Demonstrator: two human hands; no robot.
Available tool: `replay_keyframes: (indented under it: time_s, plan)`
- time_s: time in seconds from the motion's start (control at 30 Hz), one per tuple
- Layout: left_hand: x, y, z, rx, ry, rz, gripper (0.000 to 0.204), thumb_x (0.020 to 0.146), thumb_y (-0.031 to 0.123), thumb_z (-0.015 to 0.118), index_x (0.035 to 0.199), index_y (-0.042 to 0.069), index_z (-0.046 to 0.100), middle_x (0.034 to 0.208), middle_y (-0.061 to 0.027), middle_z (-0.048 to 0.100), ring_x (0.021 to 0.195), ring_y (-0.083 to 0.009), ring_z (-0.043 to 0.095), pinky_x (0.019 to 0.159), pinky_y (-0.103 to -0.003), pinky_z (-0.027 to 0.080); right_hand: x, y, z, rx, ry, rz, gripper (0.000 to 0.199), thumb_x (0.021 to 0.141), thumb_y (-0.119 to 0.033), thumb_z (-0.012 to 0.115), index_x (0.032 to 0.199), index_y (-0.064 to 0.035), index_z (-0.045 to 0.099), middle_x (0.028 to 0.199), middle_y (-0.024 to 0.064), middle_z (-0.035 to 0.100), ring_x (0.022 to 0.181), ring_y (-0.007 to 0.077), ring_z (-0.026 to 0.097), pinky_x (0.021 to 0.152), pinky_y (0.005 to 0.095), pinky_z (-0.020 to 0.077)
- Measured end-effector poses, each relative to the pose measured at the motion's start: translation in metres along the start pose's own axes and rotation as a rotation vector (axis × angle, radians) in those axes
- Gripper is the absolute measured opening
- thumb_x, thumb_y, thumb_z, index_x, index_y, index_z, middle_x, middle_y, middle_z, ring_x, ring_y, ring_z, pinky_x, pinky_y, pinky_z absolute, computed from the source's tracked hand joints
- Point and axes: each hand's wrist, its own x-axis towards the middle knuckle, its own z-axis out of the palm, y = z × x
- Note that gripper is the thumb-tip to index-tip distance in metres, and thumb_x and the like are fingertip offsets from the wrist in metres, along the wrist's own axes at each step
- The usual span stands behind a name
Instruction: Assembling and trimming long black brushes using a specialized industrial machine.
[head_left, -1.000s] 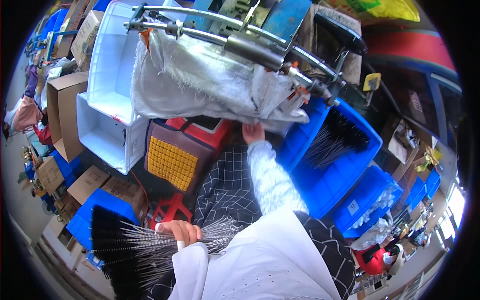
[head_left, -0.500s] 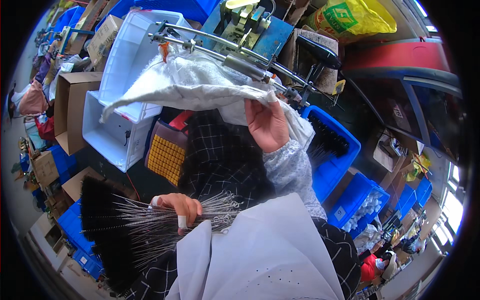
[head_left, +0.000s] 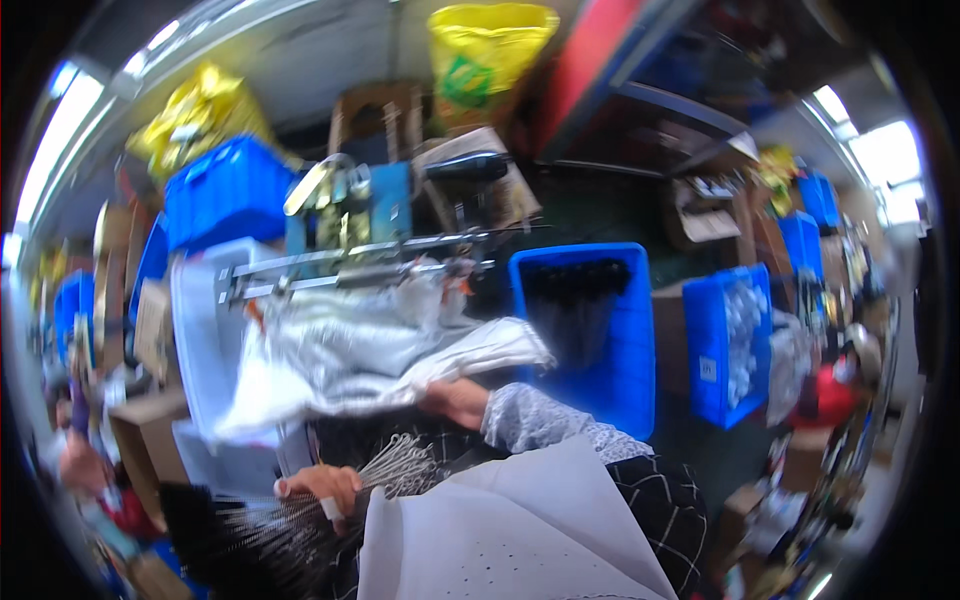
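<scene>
My left hand, at the lower left, is closed round a bundle of wire brushes. Their looped wire ends fan out to the right, and the black bristles spread out to the lower left. A white cloth like a woven sack lies ahead, draped from a metal-rod fixture down toward my lap. Its near right edge is pinched in my right hand; motion blur softens the fingers there. A white apron-like sheet covers my front.
Right of the cloth stands a blue bin with black-bristled brushes at its far end. Another blue bin holds white pieces. Whitish plastic tubs and a cardboard box are at left. Yellow bags stand behind.
The view has swung to the right and up, bringing the blue bin nearer the middle. Both hands keep their holds, my right on the cloth edge and my left on the brushes.
</scene>
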Motion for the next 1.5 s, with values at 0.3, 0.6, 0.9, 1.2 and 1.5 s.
replay_keyframes:
  time_s: [0.3,0.6,0.9,1.2,1.5]
  plan:
    - [0.01,0.053,-0.142,-0.271,-0.165,-0.252,0.071,0.086,0.048,0.014,0.075,-0.004,0.06,0.069,-0.0102,0.062,0.066,-0.0229,0.053,0.083,-0.035,0.032,0.076,0.073,0.008,-0.055,0.44,-0.312,0.028,0.079,-0.015,0.059,0.103,-0.0011,0.055,0.097,0.0078,0.058,0.088,0.0174,0.054,0.08,0.0306,0.0403]
    - [-0.012,0.054,-0.231,-0.519,-0.317,-0.455,0.07,0.086,0.048,0.014,0.075,-0.004,0.06,0.068,-0.0101,0.061,0.066,-0.023,0.052,0.083,-0.035,0.032,0.064,0.235,-0.038,0.481,0.633,-0.376,0.021,0.079,-0.01,0.058,0.098,0.0008,0.055,0.097,0.0073,0.058,0.09,0.0165,0.055,0.073,0.0254,0.0456]
    - [-0.031,-0.015,-0.241,-0.566,-0.278,-0.561,0.07,0.086,0.047,0.014,0.075,-0.004,0.06,0.067,-0.0099,0.061,0.066,-0.023,0.052,0.083,-0.035,0.032,0.09,0.414,-0.112,0.608,1.269,0.095,0.036,0.087,-0.033,0.04,0.116,-0.0119,0.041,0.113,0.0128,0.047,0.107,0.0266,0.044,0.089,0.0388,0.0359]
    - [-0.005,-0.035,-0.242,-0.522,-0.217,-0.626,0.069,0.086,0.047,0.015,0.075,-0.004,0.06,0.066,-0.0097,0.061,0.065,-0.0231,0.052,0.082,-0.035,0.032,0.178,0.452,-0.101,1.078,1.049,0.035,0.039,0.085,-0.037,0.042,0.113,-0.0103,0.042,0.108,0.0128,0.048,0.102,0.0271,0.045,0.085,0.0398,0.0371]
    - [0.053,-0.041,-0.223,-0.522,-0.243,-0.627,0.069,0.086,0.047,0.015,0.075,-0.004,0.06,0.066,-0.0095,0.061,0.065,-0.0231,0.051,0.082,-0.035,0.033,0.166,0.411,-0.097,1.161,0.983,-0.014,0.042,0.083,-0.04,0.045,0.111,-0.0088,0.042,0.104,0.0129,0.049,0.098,0.0277,0.046,0.081,0.0409,0.0383]
